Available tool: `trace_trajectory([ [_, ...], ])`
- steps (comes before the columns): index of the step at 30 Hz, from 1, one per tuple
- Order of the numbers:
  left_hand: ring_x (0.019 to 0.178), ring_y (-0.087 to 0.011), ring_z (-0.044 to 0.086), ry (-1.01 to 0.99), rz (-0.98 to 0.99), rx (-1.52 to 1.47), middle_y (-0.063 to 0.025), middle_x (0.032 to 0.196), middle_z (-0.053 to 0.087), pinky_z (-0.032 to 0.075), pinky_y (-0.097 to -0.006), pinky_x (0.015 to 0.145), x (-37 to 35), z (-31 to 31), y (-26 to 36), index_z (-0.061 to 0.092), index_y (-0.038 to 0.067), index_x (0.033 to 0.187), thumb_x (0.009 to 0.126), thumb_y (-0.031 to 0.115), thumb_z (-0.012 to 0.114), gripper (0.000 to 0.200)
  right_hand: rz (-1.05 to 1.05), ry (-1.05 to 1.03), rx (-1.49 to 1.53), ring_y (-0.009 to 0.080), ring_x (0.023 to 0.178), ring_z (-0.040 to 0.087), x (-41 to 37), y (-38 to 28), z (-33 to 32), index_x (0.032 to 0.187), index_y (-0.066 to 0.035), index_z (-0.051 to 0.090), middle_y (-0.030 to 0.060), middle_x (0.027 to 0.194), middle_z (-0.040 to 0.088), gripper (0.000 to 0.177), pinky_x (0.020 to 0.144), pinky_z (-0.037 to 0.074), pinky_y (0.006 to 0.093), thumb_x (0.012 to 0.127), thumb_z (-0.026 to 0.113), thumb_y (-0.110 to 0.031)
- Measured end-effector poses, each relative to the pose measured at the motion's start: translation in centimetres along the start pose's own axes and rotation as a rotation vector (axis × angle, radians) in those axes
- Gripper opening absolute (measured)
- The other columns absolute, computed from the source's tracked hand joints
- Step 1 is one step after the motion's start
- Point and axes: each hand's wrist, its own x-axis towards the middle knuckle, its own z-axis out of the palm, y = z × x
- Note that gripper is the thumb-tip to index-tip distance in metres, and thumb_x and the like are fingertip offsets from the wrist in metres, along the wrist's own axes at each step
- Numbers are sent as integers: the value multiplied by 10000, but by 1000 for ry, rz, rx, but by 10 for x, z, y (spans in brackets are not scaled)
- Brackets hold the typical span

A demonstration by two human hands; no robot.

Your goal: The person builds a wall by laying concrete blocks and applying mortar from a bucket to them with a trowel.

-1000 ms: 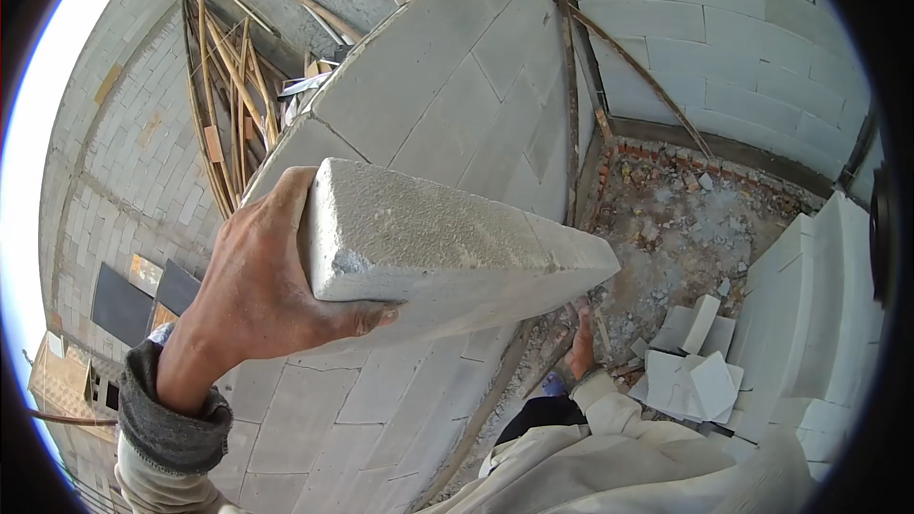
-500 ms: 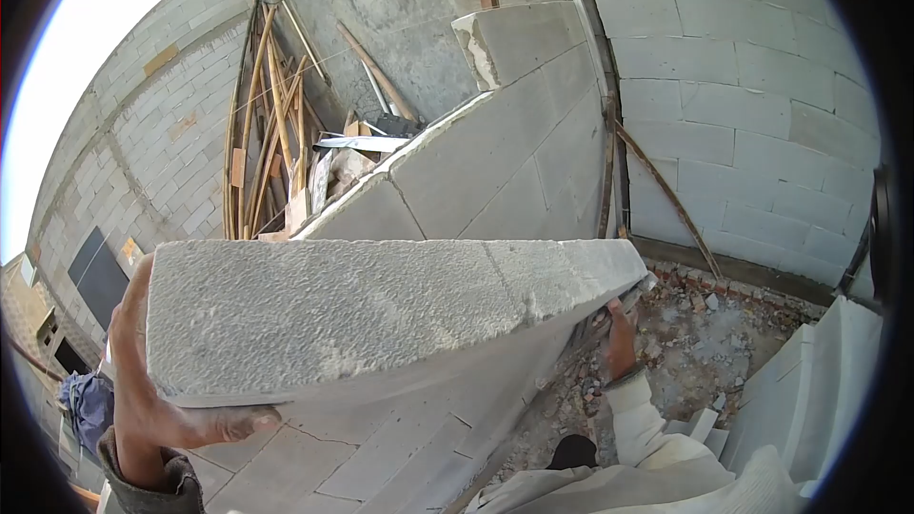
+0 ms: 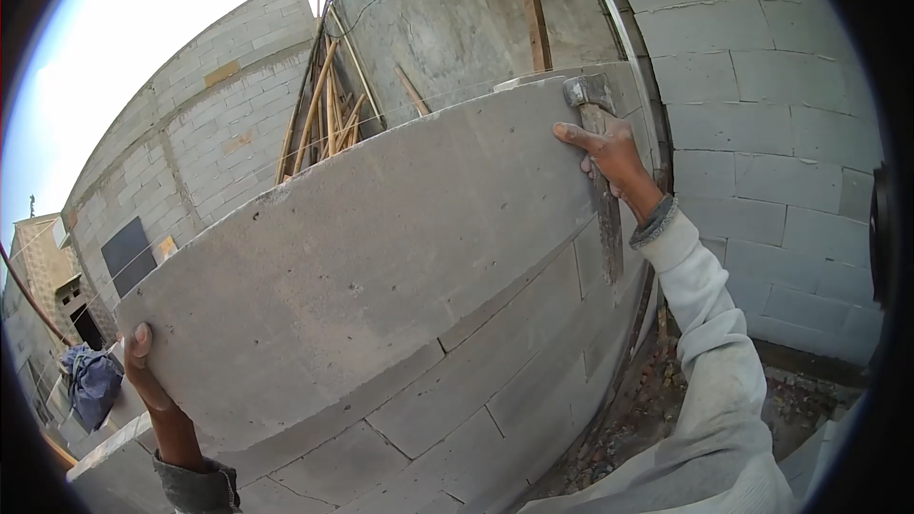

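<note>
A large grey aerated concrete block (image 3: 362, 238) stands on edge on top of the block wall (image 3: 447, 409), its smooth broad face toward me. At its left end is my left hand (image 3: 143, 352), thumb on the front face and the other fingers hidden behind the end. My right hand (image 3: 617, 157) is closed round the handle of a hammer (image 3: 606, 219) at the block's right part. The hammer head (image 3: 587, 90) points up near the block's top edge, and the handle hangs down in front of the face.
A taut string (image 3: 447, 112) runs along behind the block's top edge. Bamboo poles (image 3: 328, 114) lean behind the wall. A dark cloth bundle (image 3: 92, 385) sits at left. Rubble (image 3: 638, 419) covers the ground at lower right, below another block wall (image 3: 762, 152).
The block has gone from rough narrow side toward me to standing upright on the wall. My right hand has moved from under its right end up to its face, with the hammer.
</note>
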Motion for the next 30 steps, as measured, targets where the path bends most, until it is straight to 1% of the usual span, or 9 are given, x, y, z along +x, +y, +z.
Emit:
trace_trajectory([
  [3,921,-241,626,-20,-76,-50,-131,1057,627,501,-331,786,12,13,-12,571,-14,1197,804,411,632,583,26,-104,-60,103,488,524,37,-11,21,930,38,646,67,748,619,579,407,407,230,688,877,-435],
  [6,790,-218,653,29,-83,-37,-112,949,678,505,-311,744,21,18,-26,626,-22,1164,809,425,641,571,40,-99,-96,116,476,521,69,14,45,987,78,648,97,759,631,649,397,413,243,649,909,-410],
  [9,800,-222,644,18,-130,7,-115,957,662,511,-320,749,35,21,-24,615,-20,1154,809,418,637,558,107,-189,-126,171,508,593,95,27,55,1163,213,537,224,833,649,966,431,458,278,591,935,-456],
  [12,811,-226,635,0,-199,55,-117,965,646,518,-329,754,51,23,-29,603,-19,1143,808,411,632,546,177,-230,-149,183,544,603,100,16,63,1173,202,540,254,928,646,931,432,466,287,597,943,-409],
  [15,733,-220,634,-109,-198,87,-103,892,656,523,-325,689,71,16,-41,627,-12,1120,816,414,636,524,176,-270,-54,184,601,612,104,17,70,1181,202,534,257,975,643,909,445,474,284,603,948,-364],
  [18,678,-212,626,-70,-173,73,-98,855,658,510,-314,627,83,19,-53,638,-10,1108,822,430,642,525,194,-229,-84,183,647,614,100,5,72,1192,193,532,242,1028,639,883,467,487,280,609,951,-322],
  [24,760,-193,624,-50,-138,161,-95,896,658,500,-297,690,103,32,-53,637,0,1130,843,433,636,519,164,-228,-46,184,687,625,113,4,78,1199,170,543,233,1073,635,860,498,509,294,610,953,-304],
  [27,800,-187,617,-93,-128,124,-92,934,653,493,-289,724,115,21,-54,629,11,1153,840,435,642,527,145,-161,-21,186,659,632,119,14,85,1157,163,576,221,1015,656,820,486,504,298,609,952,-317],
  [30,819,-193,622,-43,-89,116,-103,972,650,490,-284,747,133,18,-63,616,6,1170,852,431,635,531,30,-183,-11,190,637,641,141,39,90,1110,152,612,210,943,674,796,479,496,289,609,944,-371],
])
